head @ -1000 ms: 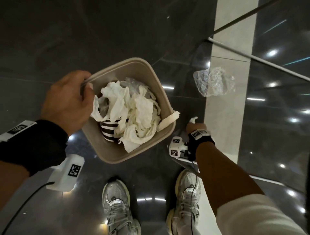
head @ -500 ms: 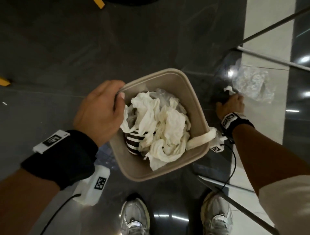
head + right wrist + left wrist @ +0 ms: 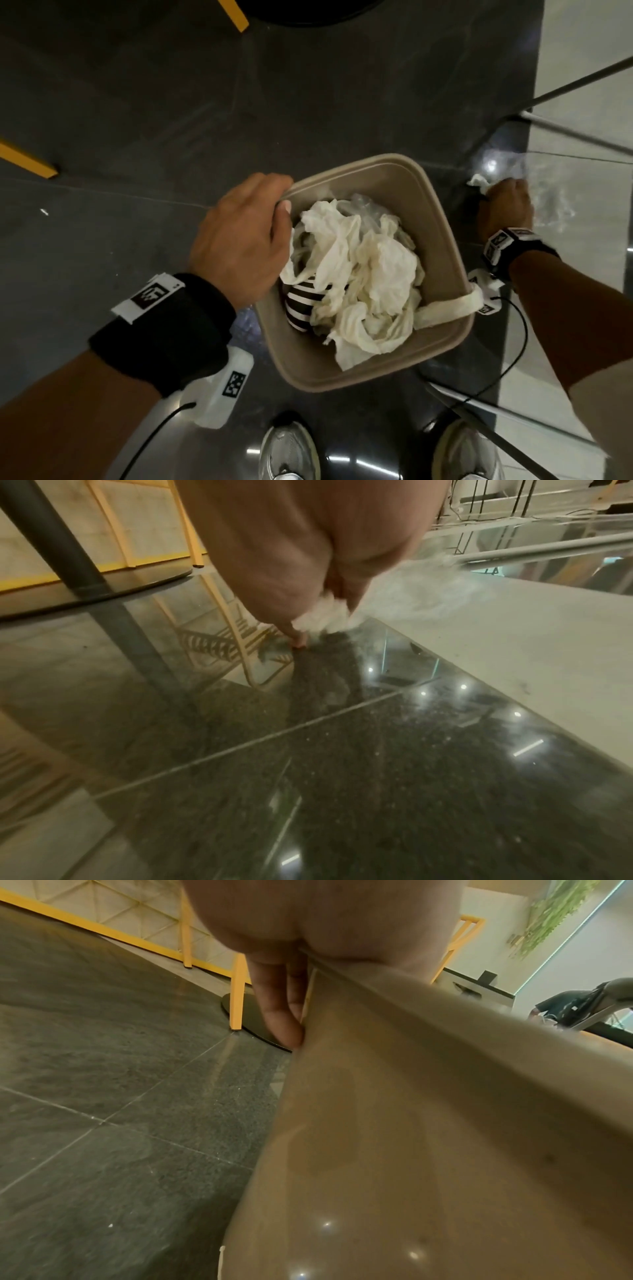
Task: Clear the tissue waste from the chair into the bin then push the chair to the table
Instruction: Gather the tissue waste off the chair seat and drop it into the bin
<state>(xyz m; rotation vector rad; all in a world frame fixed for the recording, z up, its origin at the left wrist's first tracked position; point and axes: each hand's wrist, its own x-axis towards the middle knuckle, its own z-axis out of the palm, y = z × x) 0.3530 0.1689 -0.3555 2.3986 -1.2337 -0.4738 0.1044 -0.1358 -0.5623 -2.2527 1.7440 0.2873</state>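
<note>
Tissue point(image 3: 322, 616) mostly hidden in right hand point(image 3: 505, 209), left hand point(image 3: 239, 236) gripping bin point(image 3: 442, 219)

- The right hand point(image 3: 308, 547) pinches a white tissue point(image 3: 322, 615) just above the dark polished floor point(image 3: 342, 750).
- A crumpled clear plastic point(image 3: 421, 593) lies just beside it.

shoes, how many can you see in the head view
2, both at the bottom edge: one shoe below the bin, the other shoe to its right, beside a thin metal bar. Each is partly cut off by the frame.
</note>
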